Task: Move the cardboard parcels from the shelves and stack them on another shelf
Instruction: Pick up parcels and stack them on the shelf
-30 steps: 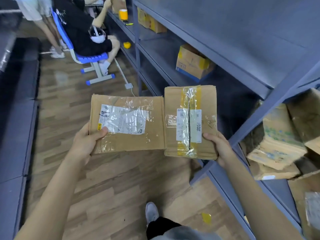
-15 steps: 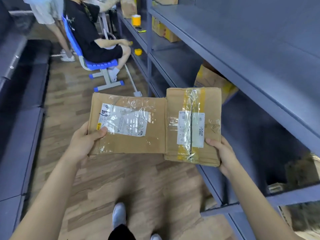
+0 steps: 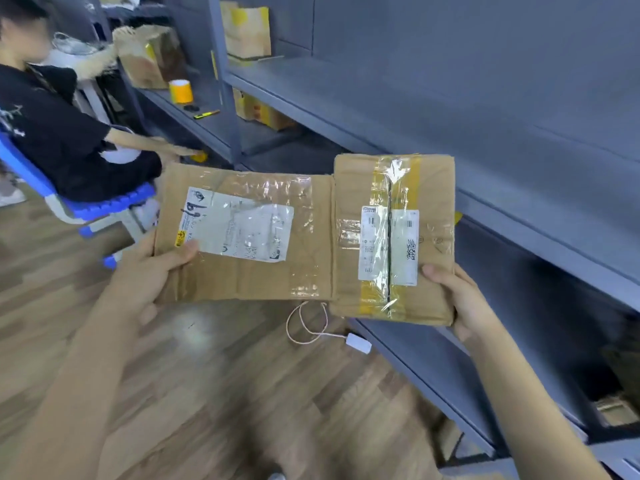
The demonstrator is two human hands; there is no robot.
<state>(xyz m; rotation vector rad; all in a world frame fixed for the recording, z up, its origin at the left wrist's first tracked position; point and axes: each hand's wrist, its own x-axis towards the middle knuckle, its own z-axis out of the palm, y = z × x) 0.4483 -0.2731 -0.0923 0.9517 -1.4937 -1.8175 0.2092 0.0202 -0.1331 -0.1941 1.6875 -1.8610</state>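
Note:
I carry two cardboard parcels side by side above the wooden floor. My left hand [image 3: 149, 271] grips the near left corner of a flat wide parcel [image 3: 308, 216] with a white label, thumb on top. My right hand [image 3: 457, 303] grips the near right corner of a smaller, thicker parcel [image 3: 433, 188] sealed with yellow and clear tape. The two parcels touch edge to edge. To my right runs the grey metal shelving [image 3: 450, 109], with a bare shelf board just beyond the right parcel.
A person sits on a blue chair [image 3: 104, 206] at the left, reaching toward the shelving. Farther shelves hold cardboard boxes [image 3: 247, 31] and a yellow tape roll [image 3: 180, 91]. A white cable with a plug [image 3: 358, 342] lies on the floor. Parcels [image 3: 613, 408] sit low at right.
I have walked forward along the shelving with both parcels. The seated person and the far boxes are closer, and the view has tilted upward. Both grips are unchanged.

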